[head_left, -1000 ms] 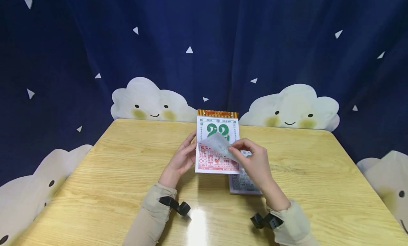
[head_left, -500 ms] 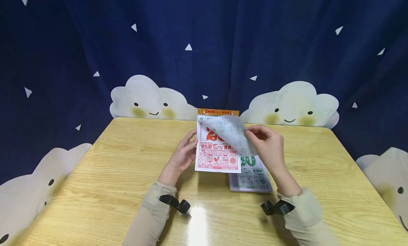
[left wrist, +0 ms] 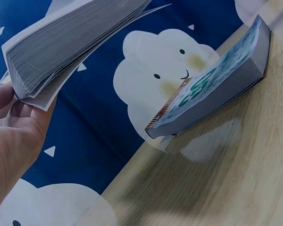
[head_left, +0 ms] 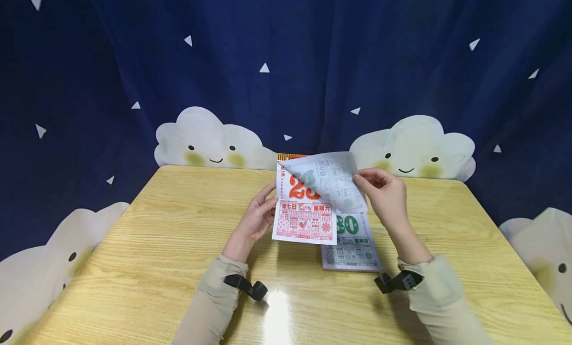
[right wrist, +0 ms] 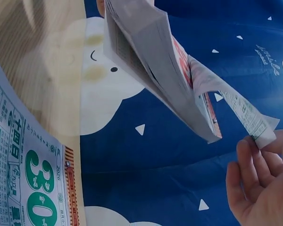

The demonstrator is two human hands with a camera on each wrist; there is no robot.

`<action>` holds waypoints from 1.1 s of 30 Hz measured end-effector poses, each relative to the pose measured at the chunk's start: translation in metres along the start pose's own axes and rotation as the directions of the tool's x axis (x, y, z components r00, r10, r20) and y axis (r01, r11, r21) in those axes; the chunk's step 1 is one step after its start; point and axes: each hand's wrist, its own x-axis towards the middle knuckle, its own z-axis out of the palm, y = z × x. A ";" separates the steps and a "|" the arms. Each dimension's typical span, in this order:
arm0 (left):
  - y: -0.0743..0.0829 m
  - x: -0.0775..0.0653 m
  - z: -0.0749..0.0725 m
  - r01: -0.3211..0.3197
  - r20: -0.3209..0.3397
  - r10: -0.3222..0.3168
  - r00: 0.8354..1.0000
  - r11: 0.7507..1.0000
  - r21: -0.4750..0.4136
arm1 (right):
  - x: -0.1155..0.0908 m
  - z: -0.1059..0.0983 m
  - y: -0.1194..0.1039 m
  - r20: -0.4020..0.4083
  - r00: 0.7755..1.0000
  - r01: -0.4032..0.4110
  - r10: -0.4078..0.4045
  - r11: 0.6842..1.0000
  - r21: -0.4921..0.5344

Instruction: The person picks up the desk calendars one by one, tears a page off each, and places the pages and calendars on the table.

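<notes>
Two tear-off calendar pads on the wooden worktop [head_left: 170,245]; no containers in view.

Held pad [head_left: 304,213]: raised off the worktop at centre, tilted up toward the person, top binding at the far side. Its exposed page shows a large red number and red print. From the left wrist view the pad's thick stack of page edges [left wrist: 61,44] sits above the palm.

Loose top sheet [head_left: 328,178]: thin, translucent, greenish print showing through. It is peeled up and over to the far right, still joined to the pad near the binding as far as can be told. In the right wrist view the sheet [right wrist: 236,101] curls away from the pad down to the fingertips.

Second pad [head_left: 353,243]: lying flat on the worktop, just right of and nearer than the held pad, partly under it. Green "30" on its top page; orange binding strip visible in the wrist views.

Left hand [head_left: 256,218]: at the left edge of the held pad, fingers curled round that edge, supporting it from the side and behind.

Right hand [head_left: 386,196]: raised to the right of the held pad, thumb and fingers pinching the right corner of the loose sheet, wrist bent upward.

Both forearms in beige sleeves with black wrist straps. Behind the worktop hangs a dark blue curtain [head_left: 402,62] with white clouds and triangles.
</notes>
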 end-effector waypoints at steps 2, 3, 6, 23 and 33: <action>0.000 0.000 0.000 -0.003 0.006 0.003 1.000 1.000 0.000 | 0.002 -0.001 0.001 0.017 1.000 -0.024 0.023 0.999 0.024; 0.000 0.000 0.000 -0.005 0.008 0.005 1.000 1.000 0.000 | 0.003 -0.001 0.001 0.024 0.999 -0.033 0.032 0.999 0.035; -0.001 0.000 0.000 -0.007 0.013 0.007 1.000 1.000 0.001 | 0.006 -0.003 0.001 0.040 0.997 -0.061 0.059 0.996 0.062; 0.001 0.000 0.000 0.007 0.000 -0.007 1.000 1.000 0.020 | 0.018 -0.018 0.002 0.039 0.989 -0.147 0.142 0.958 0.247; -0.001 -0.001 -0.001 0.005 0.033 -0.006 0.999 1.000 0.027 | 0.023 -0.024 0.005 0.021 0.981 -0.189 0.192 0.929 0.320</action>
